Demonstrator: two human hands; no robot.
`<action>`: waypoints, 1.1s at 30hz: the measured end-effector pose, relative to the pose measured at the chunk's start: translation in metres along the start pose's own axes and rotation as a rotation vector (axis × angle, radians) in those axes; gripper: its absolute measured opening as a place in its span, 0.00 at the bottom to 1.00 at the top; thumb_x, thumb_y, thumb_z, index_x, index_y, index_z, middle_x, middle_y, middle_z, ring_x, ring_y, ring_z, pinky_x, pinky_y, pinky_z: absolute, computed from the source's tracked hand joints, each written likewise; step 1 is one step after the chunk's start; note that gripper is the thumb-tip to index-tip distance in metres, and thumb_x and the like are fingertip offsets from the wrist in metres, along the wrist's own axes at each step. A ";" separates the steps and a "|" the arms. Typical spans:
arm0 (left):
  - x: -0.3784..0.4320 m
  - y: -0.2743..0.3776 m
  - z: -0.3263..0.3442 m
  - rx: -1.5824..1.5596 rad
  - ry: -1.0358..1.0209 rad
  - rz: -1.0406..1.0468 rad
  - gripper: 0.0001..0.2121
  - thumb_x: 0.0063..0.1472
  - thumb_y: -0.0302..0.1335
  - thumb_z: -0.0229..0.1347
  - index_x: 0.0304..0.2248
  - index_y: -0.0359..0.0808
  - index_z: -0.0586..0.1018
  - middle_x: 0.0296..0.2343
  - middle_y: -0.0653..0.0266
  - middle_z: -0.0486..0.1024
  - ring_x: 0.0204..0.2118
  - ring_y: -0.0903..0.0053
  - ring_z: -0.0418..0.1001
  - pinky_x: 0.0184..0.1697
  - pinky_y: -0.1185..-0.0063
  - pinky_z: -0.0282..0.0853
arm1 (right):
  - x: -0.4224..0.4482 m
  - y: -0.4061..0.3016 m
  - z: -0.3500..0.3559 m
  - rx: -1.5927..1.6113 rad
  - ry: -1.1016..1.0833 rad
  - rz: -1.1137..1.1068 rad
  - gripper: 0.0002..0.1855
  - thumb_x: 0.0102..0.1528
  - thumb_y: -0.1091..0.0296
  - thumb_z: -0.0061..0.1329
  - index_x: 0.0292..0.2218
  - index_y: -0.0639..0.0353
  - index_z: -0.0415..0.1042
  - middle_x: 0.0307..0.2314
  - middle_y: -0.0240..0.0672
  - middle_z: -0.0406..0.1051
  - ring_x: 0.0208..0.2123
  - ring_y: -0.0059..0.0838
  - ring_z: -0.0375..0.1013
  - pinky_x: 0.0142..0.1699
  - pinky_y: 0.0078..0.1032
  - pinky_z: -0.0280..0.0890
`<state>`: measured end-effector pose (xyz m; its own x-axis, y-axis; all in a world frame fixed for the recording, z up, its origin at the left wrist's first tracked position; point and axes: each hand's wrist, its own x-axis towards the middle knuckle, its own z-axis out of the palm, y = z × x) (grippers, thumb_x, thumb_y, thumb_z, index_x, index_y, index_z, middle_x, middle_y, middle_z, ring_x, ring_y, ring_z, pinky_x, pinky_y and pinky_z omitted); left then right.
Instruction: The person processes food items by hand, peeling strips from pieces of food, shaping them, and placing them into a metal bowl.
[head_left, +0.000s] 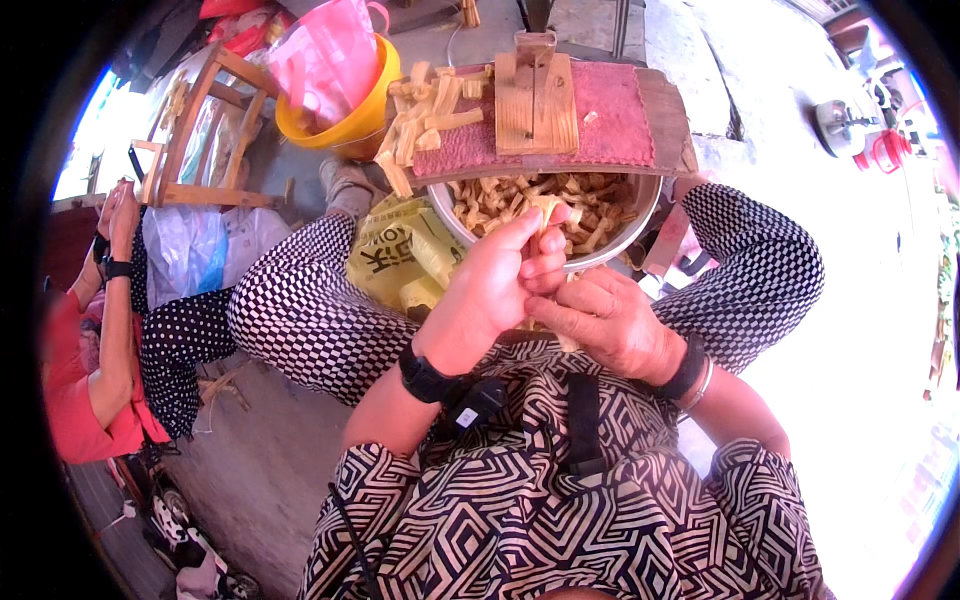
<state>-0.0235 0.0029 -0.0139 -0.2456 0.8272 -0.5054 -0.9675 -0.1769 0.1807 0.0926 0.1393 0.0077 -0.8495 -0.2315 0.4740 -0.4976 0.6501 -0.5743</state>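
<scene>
Between the thumb and fingers of my left hand (491, 274) is a pale yellow folded strip (546, 202), of a dried leaf or similar material. My right hand (615, 324) meets it just below, fingertips pinched together, and a pale end (568, 343) shows under them. What lies between the fingers is partly hidden. Both hands are over the near rim of a metal basin (592, 260) holding many similar folded pieces (600, 214). Across its far side lies a wooden board (671, 124) with a pink cloth (611, 112), a slotted wooden block (536, 112) and loose pale pieces (427, 112).
A yellow bucket (330, 139) with a pink bag (326, 60) stands at far left, near a wooden frame (221, 191). A yellow plastic bag (397, 251) touches the basin's left side. Another person (112, 360) sits at left, hands raised. A kettle (838, 127) is at far right.
</scene>
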 end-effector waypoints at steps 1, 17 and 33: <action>0.003 -0.002 0.001 0.041 0.043 0.020 0.12 0.64 0.34 0.45 0.41 0.35 0.70 0.23 0.71 0.66 0.18 0.87 0.57 0.21 0.86 0.55 | -0.002 0.002 0.004 0.098 -0.004 0.001 0.21 0.39 0.79 0.51 0.39 0.63 0.72 0.27 0.33 0.70 0.27 0.32 0.69 0.32 0.28 0.64; -0.021 -0.014 0.027 2.061 0.186 0.673 0.04 0.51 0.20 0.51 0.29 0.30 0.72 0.24 0.56 0.71 0.27 0.58 0.69 0.30 0.69 0.65 | -0.005 0.020 0.003 0.175 0.176 0.361 0.04 0.50 0.74 0.51 0.31 0.60 0.71 0.32 0.34 0.72 0.40 0.36 0.71 0.50 0.32 0.61; 0.001 -0.014 0.023 2.145 0.168 1.349 0.07 0.45 0.20 0.56 0.25 0.35 0.70 0.21 0.62 0.67 0.24 0.65 0.66 0.27 0.72 0.63 | 0.005 0.024 0.019 0.532 0.586 0.863 0.07 0.48 0.77 0.55 0.29 0.63 0.68 0.24 0.29 0.66 0.22 0.14 0.59 0.26 0.16 0.58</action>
<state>-0.0087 0.0180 0.0024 -0.4599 0.7401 0.4907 0.8713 0.2695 0.4102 0.0734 0.1396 -0.0168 -0.7998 0.5978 -0.0541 0.0761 0.0116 -0.9970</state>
